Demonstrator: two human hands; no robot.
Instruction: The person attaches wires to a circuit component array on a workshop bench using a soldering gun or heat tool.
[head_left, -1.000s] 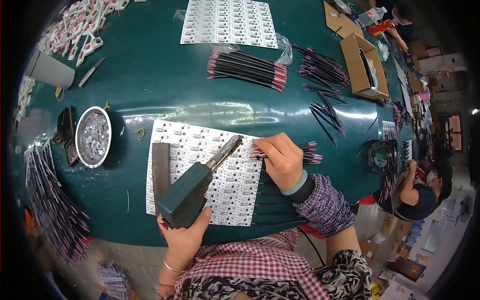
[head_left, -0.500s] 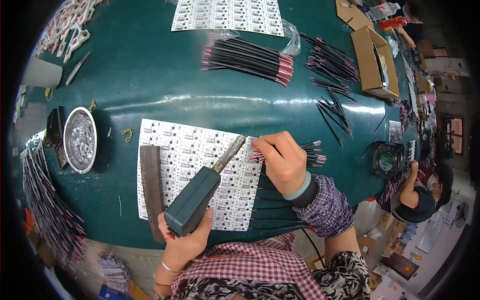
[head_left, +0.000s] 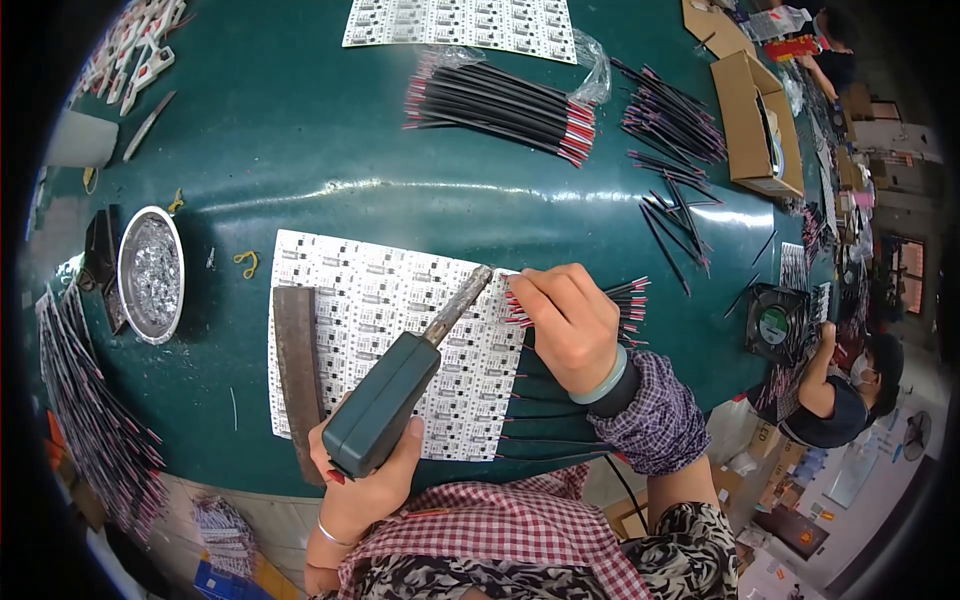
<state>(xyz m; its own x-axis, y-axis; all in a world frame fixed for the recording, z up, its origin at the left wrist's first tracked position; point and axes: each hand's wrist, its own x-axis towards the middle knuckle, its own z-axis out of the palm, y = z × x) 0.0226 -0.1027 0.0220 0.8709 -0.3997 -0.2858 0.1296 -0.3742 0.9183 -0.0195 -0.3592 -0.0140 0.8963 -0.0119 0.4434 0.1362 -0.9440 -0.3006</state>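
A dark green soldering gun (head_left: 385, 400) is gripped in my left hand (head_left: 378, 488), its metal tip close to the upper right corner of a white sheet of circuit boards (head_left: 400, 310). Beside that corner my right hand (head_left: 572, 335) is closed around a bunch of black wires (head_left: 636, 298); their red and white ends poke out on both sides of the fingers. What the fingertips pinch is too small to make out. Several more wires stick out from the sheet's right edge, below my right hand. A brown metal bar (head_left: 297, 370) lies across the sheet's left side.
Left of the sheet stands a metal bowl (head_left: 178, 275) of silvery bits, near a long wire bundle (head_left: 95, 410). Farther back lie a wire bundle (head_left: 500, 108), loose wires (head_left: 675, 120) and another board sheet (head_left: 460, 25). A cardboard box (head_left: 745, 125) and fan (head_left: 776, 322) sit right, near another person (head_left: 840, 400).
Both hands stay almost in place with the soldering gun and wires. The view has shifted slightly, so the sheet and bowl appear a little farther left.
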